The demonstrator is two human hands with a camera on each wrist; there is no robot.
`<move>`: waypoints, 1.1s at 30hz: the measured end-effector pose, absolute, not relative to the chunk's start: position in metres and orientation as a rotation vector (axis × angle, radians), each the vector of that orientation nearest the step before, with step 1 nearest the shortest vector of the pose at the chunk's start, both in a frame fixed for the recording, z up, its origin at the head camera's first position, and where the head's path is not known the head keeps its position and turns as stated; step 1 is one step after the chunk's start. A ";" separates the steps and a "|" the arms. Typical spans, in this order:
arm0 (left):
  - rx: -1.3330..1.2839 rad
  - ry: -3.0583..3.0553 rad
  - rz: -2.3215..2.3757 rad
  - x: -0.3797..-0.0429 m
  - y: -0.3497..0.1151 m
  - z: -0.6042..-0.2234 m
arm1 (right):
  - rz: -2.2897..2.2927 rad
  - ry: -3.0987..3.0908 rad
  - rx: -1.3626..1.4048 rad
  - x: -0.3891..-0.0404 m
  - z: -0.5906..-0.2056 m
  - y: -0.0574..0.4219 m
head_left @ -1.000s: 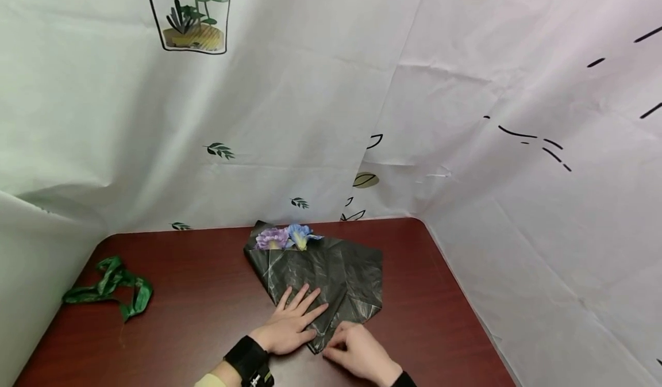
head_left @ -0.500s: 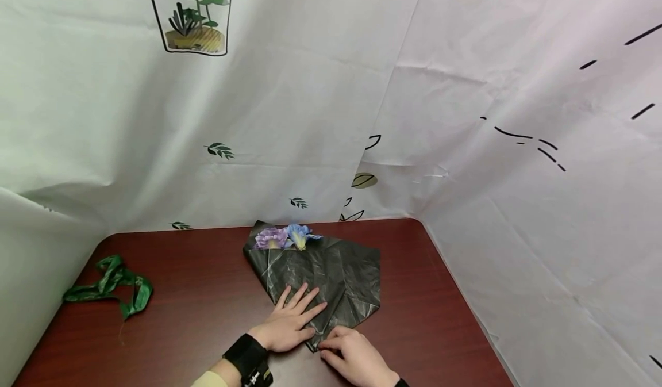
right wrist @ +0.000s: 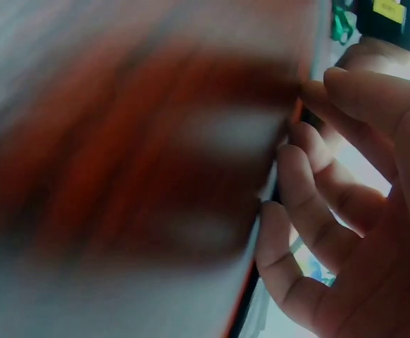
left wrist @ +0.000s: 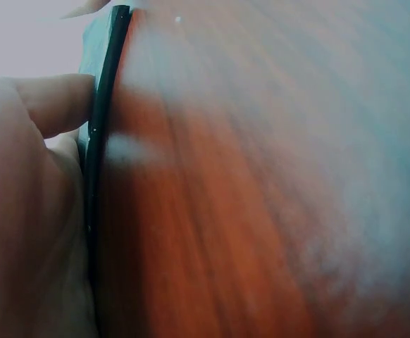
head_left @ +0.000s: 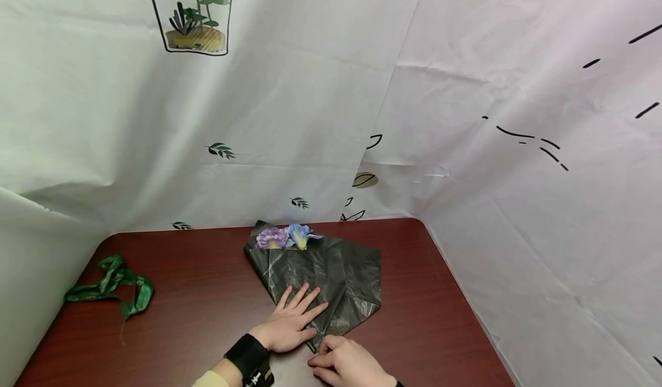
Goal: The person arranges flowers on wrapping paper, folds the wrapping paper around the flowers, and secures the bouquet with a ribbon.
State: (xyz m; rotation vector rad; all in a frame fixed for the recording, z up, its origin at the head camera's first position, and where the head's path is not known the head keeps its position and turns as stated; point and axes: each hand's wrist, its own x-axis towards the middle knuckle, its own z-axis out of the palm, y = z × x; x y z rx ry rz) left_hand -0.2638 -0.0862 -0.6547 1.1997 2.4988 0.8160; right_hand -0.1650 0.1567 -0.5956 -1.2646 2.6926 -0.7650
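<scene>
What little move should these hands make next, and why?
Perhaps the right fingers should fold the black wrap over from its right side, which spreads wide of the purple flower and blue flower, while the left fingers lie spread on it.

A smooth, glossy reddish-brown wood-grain tabletop (head_left: 207, 283) with rounded corners bears a thin, creased black wrapping sheet (head_left: 359, 272) with a faint sheen, ruffled fabric-like purple and blue flowers (head_left: 271, 238), and a crumpled, shiny green ribbon (head_left: 142, 296), against wrinkled, mostly matt white cloth-like hangings (head_left: 289, 99).
</scene>
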 end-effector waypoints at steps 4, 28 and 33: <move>1.217 2.516 0.803 -0.263 -0.084 -0.656 | -0.793 2.754 -1.180 -0.166 -0.592 0.154; 1.218 2.535 0.745 -0.265 -0.086 -0.656 | -0.053 2.871 -1.219 -0.164 -0.593 0.142; 1.213 2.487 0.765 -0.267 -0.087 -0.656 | 0.003 2.840 -1.241 -0.169 -0.584 0.136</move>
